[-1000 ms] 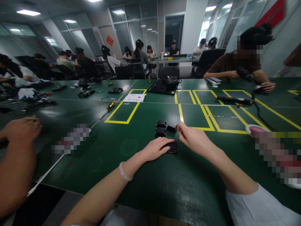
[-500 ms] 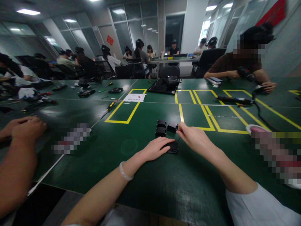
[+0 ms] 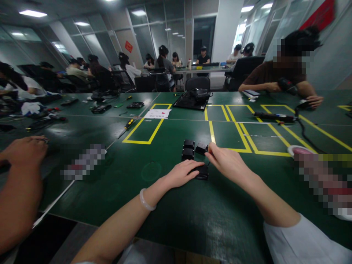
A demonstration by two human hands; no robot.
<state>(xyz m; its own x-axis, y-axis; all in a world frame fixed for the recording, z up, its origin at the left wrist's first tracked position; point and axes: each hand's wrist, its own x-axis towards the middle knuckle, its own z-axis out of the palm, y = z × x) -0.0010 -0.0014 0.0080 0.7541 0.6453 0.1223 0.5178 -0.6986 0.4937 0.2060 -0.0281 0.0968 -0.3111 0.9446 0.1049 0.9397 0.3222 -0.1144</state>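
Little has changed at your hands, so the work still seems centred on the same block; your left hand (image 3: 180,175) lies with fingers extended, unclenched, over the black block (image 3: 202,176) on the desk (image 3: 170,216); your right hand (image 3: 227,159) pinches a thin dark tool (image 3: 208,164) that slants down to that block's far edge, though its tip is too small to make out; three other blocks (image 3: 188,153) sit just beyond, one askew near your right fingertips.
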